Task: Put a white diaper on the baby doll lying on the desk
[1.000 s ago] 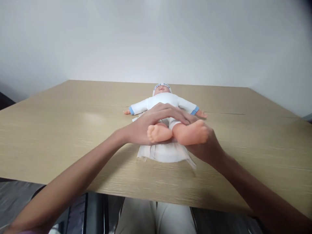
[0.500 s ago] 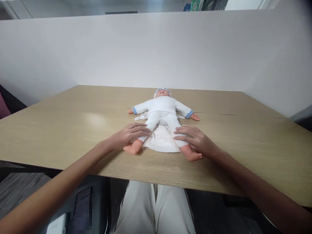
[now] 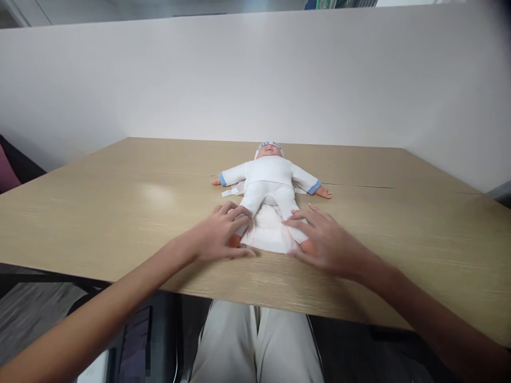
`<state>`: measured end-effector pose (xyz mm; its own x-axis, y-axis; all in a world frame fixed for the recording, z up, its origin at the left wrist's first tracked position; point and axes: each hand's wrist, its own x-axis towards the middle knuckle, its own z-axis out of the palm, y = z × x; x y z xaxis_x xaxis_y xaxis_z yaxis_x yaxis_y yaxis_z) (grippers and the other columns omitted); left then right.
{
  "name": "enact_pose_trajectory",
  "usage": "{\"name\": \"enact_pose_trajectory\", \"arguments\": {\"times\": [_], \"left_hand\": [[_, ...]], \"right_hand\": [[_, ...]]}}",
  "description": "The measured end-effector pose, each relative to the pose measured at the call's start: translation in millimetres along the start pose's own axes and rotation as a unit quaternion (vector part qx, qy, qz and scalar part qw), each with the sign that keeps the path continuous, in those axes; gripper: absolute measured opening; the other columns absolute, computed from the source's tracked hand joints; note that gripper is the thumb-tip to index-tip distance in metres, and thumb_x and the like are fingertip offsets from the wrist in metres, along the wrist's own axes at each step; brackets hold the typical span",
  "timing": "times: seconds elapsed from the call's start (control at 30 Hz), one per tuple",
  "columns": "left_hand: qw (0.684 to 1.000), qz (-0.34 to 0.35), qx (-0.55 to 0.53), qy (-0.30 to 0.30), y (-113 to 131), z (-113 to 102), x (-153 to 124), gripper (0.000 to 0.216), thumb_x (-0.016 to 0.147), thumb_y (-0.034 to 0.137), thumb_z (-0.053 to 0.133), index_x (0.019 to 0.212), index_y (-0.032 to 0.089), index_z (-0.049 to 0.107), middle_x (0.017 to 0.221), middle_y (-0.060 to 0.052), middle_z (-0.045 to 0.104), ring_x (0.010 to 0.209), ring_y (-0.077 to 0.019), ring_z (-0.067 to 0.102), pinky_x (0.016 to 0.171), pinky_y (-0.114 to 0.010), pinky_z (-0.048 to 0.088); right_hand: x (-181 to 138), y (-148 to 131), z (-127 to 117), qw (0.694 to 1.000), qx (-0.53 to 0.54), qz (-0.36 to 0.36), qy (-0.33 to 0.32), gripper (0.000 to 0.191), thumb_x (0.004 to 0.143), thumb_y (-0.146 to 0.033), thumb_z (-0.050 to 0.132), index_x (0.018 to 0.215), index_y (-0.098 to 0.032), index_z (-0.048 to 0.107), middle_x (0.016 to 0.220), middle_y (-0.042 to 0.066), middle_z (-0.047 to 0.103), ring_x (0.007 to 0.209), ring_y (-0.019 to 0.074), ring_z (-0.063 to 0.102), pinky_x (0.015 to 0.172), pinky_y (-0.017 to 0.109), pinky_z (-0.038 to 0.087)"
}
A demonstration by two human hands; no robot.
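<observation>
The doll [image 3: 269, 171] lies on its back near the middle of the worktop [image 3: 120, 213]. Its long axis runs from the near edge toward the far edge, the head in its white cap [image 3: 269, 144] pointing away from the person and the legs pointing toward them. Both arms stretch out sideways, dipping a little toward the blue cuffs, and the legs part in an upside-down V.

Beneath it is a white diaper [image 3: 266, 234], its near part flat between the legs and its tabs [image 3: 231, 191] sticking out either side of the waist.

The left hand [image 3: 217, 231] and right hand [image 3: 329, 242] each lie over a lower leg, fingers bent across it and thumb apart on the near side, hiding the feet; how firmly they grip, I cannot tell. A pale wall [image 3: 255, 80] rises behind the worktop; light trousers [image 3: 255, 343] show below its near edge.
</observation>
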<state>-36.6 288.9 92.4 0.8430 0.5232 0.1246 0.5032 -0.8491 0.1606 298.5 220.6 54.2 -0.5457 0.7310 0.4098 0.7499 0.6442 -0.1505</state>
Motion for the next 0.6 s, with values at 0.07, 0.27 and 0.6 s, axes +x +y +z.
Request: {"name": "enact_pose_trajectory", "arguments": {"times": [0.07, 0.27, 0.6], "left_hand": [[0.999, -0.02, 0.04, 0.011, 6, 8, 3, 0.047, 0.095, 0.055, 0.08, 0.126, 0.02, 0.07, 0.147, -0.015, 0.065, 0.127, -0.0394, 0.054, 0.111, -0.057, 0.048], [0.997, -0.05, -0.012, 0.059, 2, 2, 14, 0.012, 0.104, 0.029, 0.061, 0.108, 0.023, 0.071, 0.113, -0.008, 0.073, 0.108, -0.0301, 0.058, 0.102, -0.047, 0.048], [0.923, -0.124, -0.309, 0.193, -79, -25, 110, 0.024, 0.098, 0.042, 0.058, 0.101, 0.02, 0.068, 0.111, -0.008, 0.072, 0.105, -0.0275, 0.064, 0.098, -0.043, 0.052]], "right_hand": [[-2, -14, 10, 0.999, -0.046, 0.009, 0.012, 0.056, 0.097, -0.045, 0.077, 0.148, -0.022, 0.069, 0.149, 0.02, 0.067, 0.144, 0.0418, 0.062, 0.129, 0.071, 0.042], [11, -11, 19, 0.995, -0.051, 0.048, 0.07, 0.028, 0.104, -0.017, 0.055, 0.115, -0.024, 0.08, 0.118, 0.012, 0.077, 0.109, 0.0322, 0.073, 0.101, 0.052, 0.06], [117, 60, -5, 0.957, 0.077, 0.22, 0.174, 0.029, 0.103, -0.04, 0.054, 0.1, -0.021, 0.076, 0.106, 0.011, 0.078, 0.094, 0.0296, 0.07, 0.084, 0.041, 0.053]]}}
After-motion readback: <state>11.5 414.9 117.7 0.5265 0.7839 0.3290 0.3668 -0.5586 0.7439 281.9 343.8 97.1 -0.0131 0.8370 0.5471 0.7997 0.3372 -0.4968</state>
